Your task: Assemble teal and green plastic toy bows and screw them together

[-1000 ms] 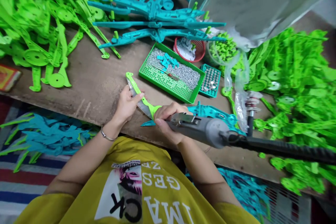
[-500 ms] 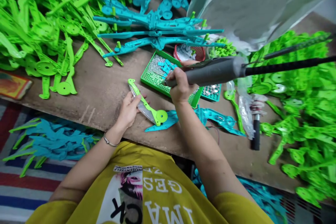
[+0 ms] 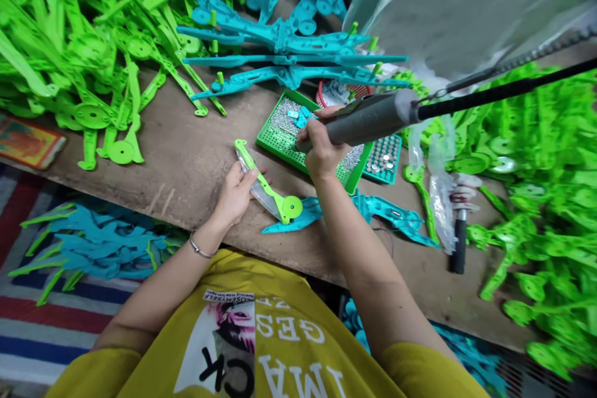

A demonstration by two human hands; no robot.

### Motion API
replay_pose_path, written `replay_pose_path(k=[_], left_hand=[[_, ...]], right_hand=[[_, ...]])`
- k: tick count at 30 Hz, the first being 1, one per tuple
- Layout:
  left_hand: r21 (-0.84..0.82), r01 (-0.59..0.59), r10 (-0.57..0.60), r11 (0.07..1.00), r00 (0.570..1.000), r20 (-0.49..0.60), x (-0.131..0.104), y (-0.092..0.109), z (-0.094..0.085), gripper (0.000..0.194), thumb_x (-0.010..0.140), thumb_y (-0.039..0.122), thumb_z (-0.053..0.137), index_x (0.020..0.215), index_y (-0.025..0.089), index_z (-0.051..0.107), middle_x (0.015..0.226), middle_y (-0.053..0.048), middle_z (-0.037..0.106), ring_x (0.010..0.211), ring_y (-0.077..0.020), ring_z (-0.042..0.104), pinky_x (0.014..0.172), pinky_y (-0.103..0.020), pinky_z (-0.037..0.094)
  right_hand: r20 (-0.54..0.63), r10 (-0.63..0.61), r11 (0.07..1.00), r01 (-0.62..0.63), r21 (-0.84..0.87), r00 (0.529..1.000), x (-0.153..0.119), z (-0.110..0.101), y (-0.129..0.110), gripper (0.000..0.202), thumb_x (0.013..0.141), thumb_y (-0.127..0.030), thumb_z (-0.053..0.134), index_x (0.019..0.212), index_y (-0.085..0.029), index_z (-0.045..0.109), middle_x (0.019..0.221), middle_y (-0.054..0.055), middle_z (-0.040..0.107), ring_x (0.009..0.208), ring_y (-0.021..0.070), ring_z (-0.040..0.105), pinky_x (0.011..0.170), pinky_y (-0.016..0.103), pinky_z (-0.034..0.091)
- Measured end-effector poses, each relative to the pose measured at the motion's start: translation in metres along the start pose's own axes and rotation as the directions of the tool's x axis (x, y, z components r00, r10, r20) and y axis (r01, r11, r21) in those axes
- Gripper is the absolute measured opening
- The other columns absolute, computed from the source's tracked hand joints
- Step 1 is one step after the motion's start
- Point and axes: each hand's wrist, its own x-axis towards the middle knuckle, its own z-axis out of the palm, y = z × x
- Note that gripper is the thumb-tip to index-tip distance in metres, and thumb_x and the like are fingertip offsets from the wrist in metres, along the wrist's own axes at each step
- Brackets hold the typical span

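Lime part [image 3: 263, 183], held above the desk [image 3: 181, 143] near its near edge: that's what the person in the mustard shirt [image 3: 233, 329] has in the left hand [image 3: 233, 198]. The desk runs across everything. On it, a lime heap fills the far left [image 3: 93, 50] and another spreads over the right [image 3: 536, 217], with a big grey sack [image 3: 457, 12] at the far right. Blue frames [image 3: 289, 43] lie along the far middle; one more, the near frame [image 3: 396, 216], sits partly behind the right forearm. The right hand [image 3: 319, 148] has its grip wrapped round a grey driver [image 3: 373, 119], tip end over the green tray [image 3: 349, 183]. I can't tell whether the tip touches anything. The left hand's grip is closed on the lime part, thumb on top, its round end in front of the near frame's left tip; whether they touch, I can't say. Just right of the green tray is a teal tray [image 3: 396, 158] of metal discs [image 3: 385, 165]. The green tray holds blue clips [image 3: 301, 115] and tiny metal bits [image 3: 281, 117].
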Motion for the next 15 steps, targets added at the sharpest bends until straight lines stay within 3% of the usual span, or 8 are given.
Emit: replay_pose_path(k=[6,10,15], left_hand=[[0.001,-0.018,0.018,1.000,1.000,0.008,0.001,-0.002,-0.001,0.052,0.067,0.039,0.085,0.102,0.020,0.052,0.098,-0.003,0.072,0.076,-0.0192,0.074,0.067,-0.031,0.061],[-0.011,-0.038,0.039,0.999,0.998,0.047,0.002,-0.004,-0.003,0.056,0.061,0.038,0.088,0.099,0.019,0.051,0.097,-0.002,0.073,0.076,-0.0179,0.073,0.068,-0.029,0.059],[0.008,-0.070,0.069,0.998,0.996,0.062,0.003,-0.006,-0.004,0.049,0.064,0.038,0.086,0.095,0.018,0.054,0.091,-0.001,0.072,0.072,-0.0143,0.069,0.070,-0.029,0.058]], right_hand=[[-0.007,-0.037,0.999,0.037,0.016,0.999,-0.011,-0.002,-0.040,0.030,0.080,-0.052,0.066,0.083,-0.026,0.052,0.052,-0.009,0.042,0.041,0.0110,0.050,0.047,0.029,0.047],[0.090,-0.009,0.994,-0.001,0.106,0.996,-0.039,0.002,-0.073,0.028,0.081,-0.047,0.068,0.090,-0.026,0.052,0.051,-0.010,0.042,0.038,0.0107,0.046,0.043,0.028,0.045],[0.185,-0.014,0.987,-0.016,0.161,0.983,-0.065,0.003,-0.075,0.016,0.085,-0.032,0.067,0.095,-0.030,0.055,0.055,-0.010,0.050,0.041,0.0118,0.050,0.045,0.028,0.048]])
